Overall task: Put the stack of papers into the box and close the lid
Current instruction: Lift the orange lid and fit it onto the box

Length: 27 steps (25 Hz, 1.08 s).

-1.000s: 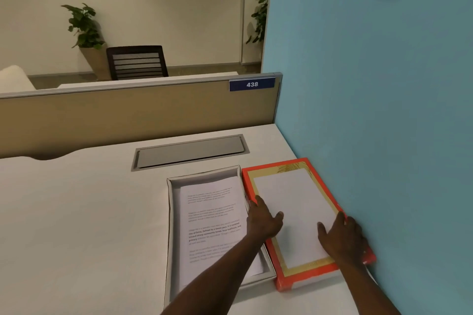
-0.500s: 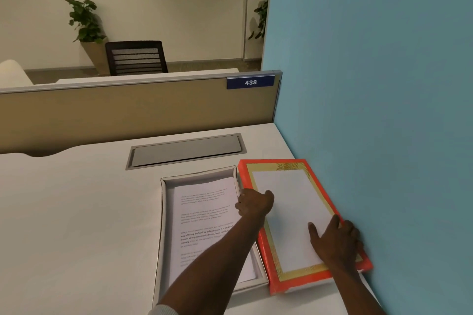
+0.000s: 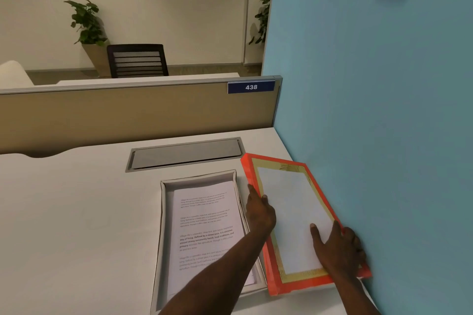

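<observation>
An open grey-white box [image 3: 163,215] lies on the white desk with the stack of printed papers [image 3: 204,227] inside it. Right of it is the lid [image 3: 289,202], orange-rimmed with a gold band and a white centre, tilted up off the desk beside the blue wall. My left hand [image 3: 259,212] grips the lid's left edge, my forearm crossing over the box's near corner. My right hand [image 3: 337,250] holds the lid's near right corner, fingers spread on its top.
The blue partition wall [image 3: 384,110] stands right against the lid. A grey cable hatch [image 3: 186,153] is set in the desk [image 3: 76,212] behind the box. A beige divider [image 3: 128,112] labelled 438 closes the desk's far side.
Both hands went from resting flat on the lid to gripping its edges. The lid has come up off the desk and tilted, its left side raised.
</observation>
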Motion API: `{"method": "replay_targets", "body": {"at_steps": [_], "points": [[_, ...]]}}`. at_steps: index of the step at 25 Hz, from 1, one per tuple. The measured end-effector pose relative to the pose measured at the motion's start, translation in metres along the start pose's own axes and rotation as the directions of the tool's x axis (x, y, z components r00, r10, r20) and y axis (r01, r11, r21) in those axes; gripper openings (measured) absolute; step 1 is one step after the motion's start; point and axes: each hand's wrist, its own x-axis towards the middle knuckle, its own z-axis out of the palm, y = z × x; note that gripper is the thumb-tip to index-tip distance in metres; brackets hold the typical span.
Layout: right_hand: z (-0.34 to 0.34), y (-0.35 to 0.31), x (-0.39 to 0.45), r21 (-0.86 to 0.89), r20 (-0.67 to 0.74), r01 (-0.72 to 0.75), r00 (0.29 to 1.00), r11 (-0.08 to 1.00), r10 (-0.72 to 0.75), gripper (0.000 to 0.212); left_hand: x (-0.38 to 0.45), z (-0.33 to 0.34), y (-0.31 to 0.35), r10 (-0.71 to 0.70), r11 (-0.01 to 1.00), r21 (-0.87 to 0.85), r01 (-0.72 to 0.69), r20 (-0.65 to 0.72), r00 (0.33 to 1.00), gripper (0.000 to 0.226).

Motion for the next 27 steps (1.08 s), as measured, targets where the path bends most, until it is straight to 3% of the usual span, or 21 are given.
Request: {"method": "replay_targets", "body": {"at_steps": [5,8,10,13,18,22,27], "points": [[-0.024,-0.003,0.013,0.237,0.013,-0.001,1.0,0.971,-0.002,0.077,-0.015,-0.029,0.022,0.145,0.982,-0.113,-0.153,-0.075,0.987,0.057],[-0.04,-0.01,0.022,0.474,0.185,-0.039,0.981,0.88,-0.056,0.073,-0.022,-0.061,0.031,0.208,0.956,-0.207,-0.208,-0.023,0.978,0.056],[-0.049,-0.018,0.023,0.613,0.31,-0.095,0.942,0.784,-0.128,0.066,-0.021,-0.087,0.028,0.203,0.947,-0.25,-0.2,-0.015,0.979,0.055],[-0.058,-0.036,0.01,0.724,0.38,-0.109,0.887,0.682,-0.261,0.054,-0.011,-0.132,0.017,0.118,0.942,-0.312,-0.124,-0.038,0.992,0.047],[-0.054,-0.081,-0.035,0.779,0.391,-0.06,0.824,0.624,-0.409,0.041,-0.004,-0.208,-0.015,0.084,0.96,-0.267,-0.083,-0.008,0.996,0.043],[-0.021,-0.104,-0.063,0.731,0.445,-0.062,0.798,0.679,-0.407,0.048,0.008,-0.245,-0.066,0.056,0.982,-0.182,-0.041,0.08,0.995,0.056],[-0.01,-0.125,-0.092,0.627,0.484,0.01,0.779,0.779,-0.399,0.052,0.004,-0.249,-0.107,-0.1,0.982,-0.157,0.103,0.029,0.995,0.064]]}}
